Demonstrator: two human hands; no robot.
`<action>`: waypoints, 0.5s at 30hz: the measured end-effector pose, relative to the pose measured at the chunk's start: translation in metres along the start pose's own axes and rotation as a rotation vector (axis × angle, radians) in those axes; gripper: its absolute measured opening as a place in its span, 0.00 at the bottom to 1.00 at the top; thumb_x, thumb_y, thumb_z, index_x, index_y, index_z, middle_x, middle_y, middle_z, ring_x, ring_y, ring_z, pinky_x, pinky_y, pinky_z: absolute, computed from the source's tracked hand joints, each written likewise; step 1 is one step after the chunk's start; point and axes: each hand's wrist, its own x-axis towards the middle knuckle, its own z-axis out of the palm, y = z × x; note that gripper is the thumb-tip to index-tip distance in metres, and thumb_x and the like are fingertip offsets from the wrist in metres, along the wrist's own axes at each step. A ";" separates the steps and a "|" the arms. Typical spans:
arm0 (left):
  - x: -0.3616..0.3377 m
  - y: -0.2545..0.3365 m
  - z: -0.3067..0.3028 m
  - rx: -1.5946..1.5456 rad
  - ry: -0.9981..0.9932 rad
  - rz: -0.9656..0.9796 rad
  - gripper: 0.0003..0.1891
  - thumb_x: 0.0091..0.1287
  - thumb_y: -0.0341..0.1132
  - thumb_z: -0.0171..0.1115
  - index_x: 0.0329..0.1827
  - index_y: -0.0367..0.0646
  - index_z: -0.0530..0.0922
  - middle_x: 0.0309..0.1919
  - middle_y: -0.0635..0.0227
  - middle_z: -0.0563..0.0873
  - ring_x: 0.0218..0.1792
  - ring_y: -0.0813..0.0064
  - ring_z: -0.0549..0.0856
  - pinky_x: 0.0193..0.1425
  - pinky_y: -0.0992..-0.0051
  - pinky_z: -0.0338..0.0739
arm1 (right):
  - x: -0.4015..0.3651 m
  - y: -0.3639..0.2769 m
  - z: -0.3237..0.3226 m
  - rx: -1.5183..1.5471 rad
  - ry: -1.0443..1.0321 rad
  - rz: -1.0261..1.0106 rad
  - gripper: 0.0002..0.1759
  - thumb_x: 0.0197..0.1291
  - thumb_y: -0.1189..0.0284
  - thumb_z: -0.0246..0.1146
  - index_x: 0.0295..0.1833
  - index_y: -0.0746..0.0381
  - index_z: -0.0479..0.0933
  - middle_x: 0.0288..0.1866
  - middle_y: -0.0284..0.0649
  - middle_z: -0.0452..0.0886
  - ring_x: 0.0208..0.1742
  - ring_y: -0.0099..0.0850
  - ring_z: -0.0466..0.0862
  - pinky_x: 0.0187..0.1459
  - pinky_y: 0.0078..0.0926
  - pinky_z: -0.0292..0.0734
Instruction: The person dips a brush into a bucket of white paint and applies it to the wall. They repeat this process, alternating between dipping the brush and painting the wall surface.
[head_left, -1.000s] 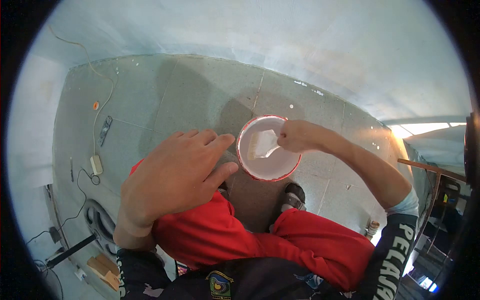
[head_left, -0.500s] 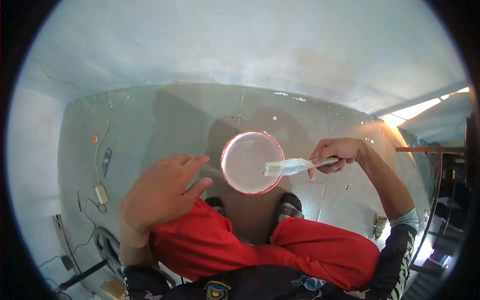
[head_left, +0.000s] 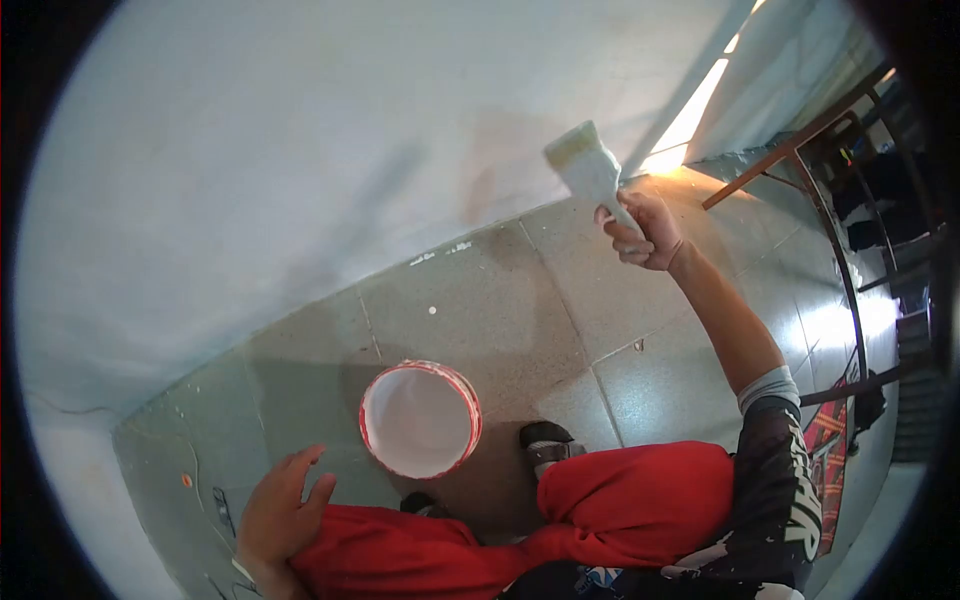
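Observation:
My right hand (head_left: 640, 230) is closed around the handle of a wide paintbrush (head_left: 590, 172), raised in front of the wall (head_left: 380, 110) with its bristles pointing up and left. Pale paint coats the brush. A round bucket with a red rim (head_left: 421, 420) stands on the floor in front of my feet, with whitish paint inside. Left of the bucket and apart from it is my left hand (head_left: 285, 505), held over my red-trousered knee with nothing in it and the thumb apart from the fingers.
The tiled floor (head_left: 490, 310) has white paint spots near the wall's base. A brown metal frame (head_left: 800, 140) stands at the right. A red patterned cloth (head_left: 828, 440) lies beside my right sleeve. An orange ring (head_left: 187, 480) and a thin cable lie at the left.
My right hand has lifted the paintbrush from beside the bucket's opening up toward the wall. The view has turned right, and my left hand stays empty near my knee.

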 end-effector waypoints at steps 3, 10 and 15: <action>0.003 -0.003 0.000 0.008 -0.004 -0.024 0.21 0.69 0.37 0.60 0.63 0.42 0.75 0.54 0.54 0.84 0.54 0.57 0.83 0.60 0.64 0.75 | 0.006 0.011 -0.029 -0.274 0.449 -0.311 0.24 0.71 0.52 0.53 0.42 0.63 0.78 0.17 0.27 0.65 0.13 0.15 0.60 0.14 0.16 0.53; 0.007 0.007 -0.005 -0.038 -0.051 -0.089 0.21 0.69 0.41 0.60 0.63 0.43 0.75 0.55 0.53 0.83 0.57 0.53 0.82 0.61 0.62 0.75 | 0.026 -0.030 -0.039 -0.660 0.995 -0.864 0.18 0.70 0.61 0.55 0.36 0.65 0.78 0.20 0.28 0.66 0.22 0.16 0.64 0.24 0.19 0.58; 0.013 0.001 -0.004 -0.046 -0.057 -0.088 0.21 0.69 0.39 0.60 0.64 0.43 0.75 0.53 0.54 0.84 0.54 0.57 0.84 0.59 0.64 0.76 | 0.052 -0.028 -0.049 -0.838 1.206 -1.030 0.19 0.69 0.60 0.58 0.38 0.67 0.77 0.22 0.35 0.71 0.27 0.22 0.70 0.29 0.26 0.67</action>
